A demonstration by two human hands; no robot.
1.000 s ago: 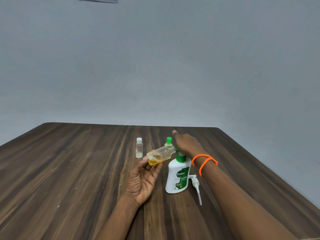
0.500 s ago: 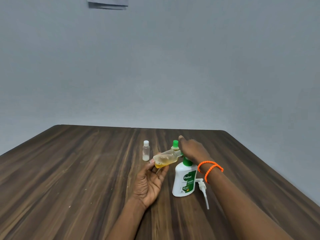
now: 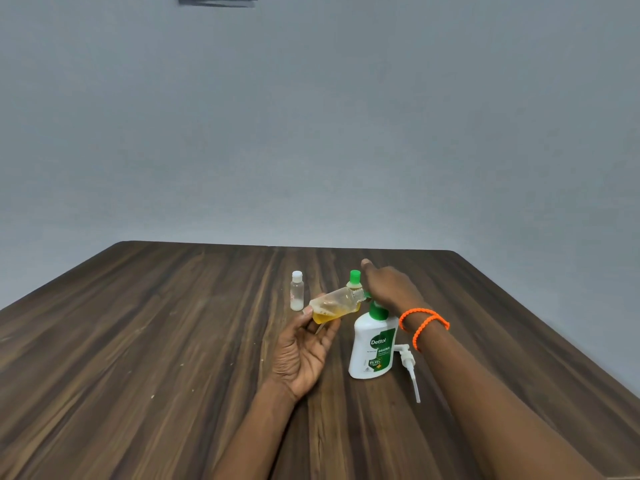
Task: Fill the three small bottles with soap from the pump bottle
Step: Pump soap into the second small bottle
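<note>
On the dark wooden table (image 3: 138, 341), near its middle, I held a small clear bottle (image 3: 335, 304) in my left hand (image 3: 300, 355), palm up, thumb and fingertips pinching its base. It lay tilted almost on its side, with yellow soap pooled along its lower side at the base end and its open neck pointing right, at the green pump head of the white pump bottle (image 3: 373, 344). My right hand (image 3: 391, 285) lay over that pump head, fingers stretched forward and pressing down on it; the nozzle itself was hidden under my hand, so I could not tell whether soap was coming out. 2 orange bands (image 3: 424, 322) circled my right wrist.

The pump bottle stood upright on the table, its green-and-white label facing me, just right of my left hand. A loose white pump with a long tube (image 3: 410, 368) lay flat on the wood, just beside the pump bottle on its right.

Behind my hands stood the other 2 small bottles. 1 with a white cap (image 3: 297, 291) stood upright to the left, apart from the rest, with a little white at its bottom. 1 with a green cap (image 3: 354, 279) stood just behind the tilted bottle's neck, mostly hidden by it. A plain grey wall (image 3: 311, 133) rose behind the table.
</note>
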